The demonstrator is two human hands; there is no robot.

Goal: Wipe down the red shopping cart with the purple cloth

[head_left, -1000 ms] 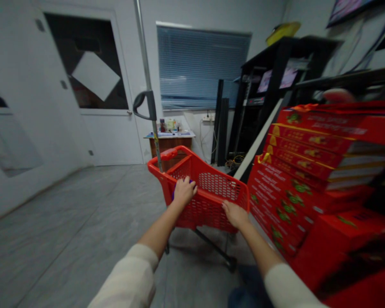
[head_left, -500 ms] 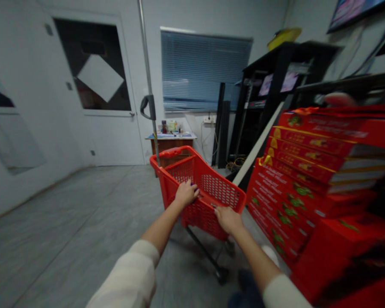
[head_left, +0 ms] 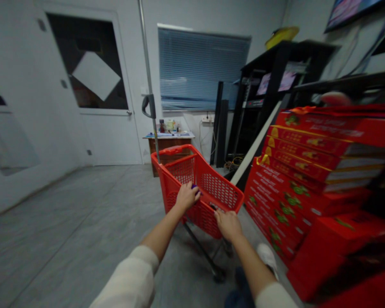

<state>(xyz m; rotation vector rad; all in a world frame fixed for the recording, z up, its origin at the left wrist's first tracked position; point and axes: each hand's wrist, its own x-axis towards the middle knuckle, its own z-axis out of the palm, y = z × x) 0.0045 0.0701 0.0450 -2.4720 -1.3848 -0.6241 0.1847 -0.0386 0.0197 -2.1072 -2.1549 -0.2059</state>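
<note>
Red, the cart (head_left: pixel 202 218) is slanted lengthwise toward the adjacent stacked boxes (head_left: pixel 288 184), its near rim (head_left: pixel 204 204) gripped by the right hand (head_left: pixel 228 225), closer to them, and a purple item (head_left: pixel 194 186) clasped there by the left hand (head_left: pixel 187 196).

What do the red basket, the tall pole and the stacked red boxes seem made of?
The red basket looks like moulded plastic, slightly glossy: even colour, with rows of holes. The tall pole is probably metal, judging by its smooth grey sheen, though a coating is possible. The stacked red boxes look like printed cardboard, with flat panels and lettering; their finish is hard to judge.
</note>
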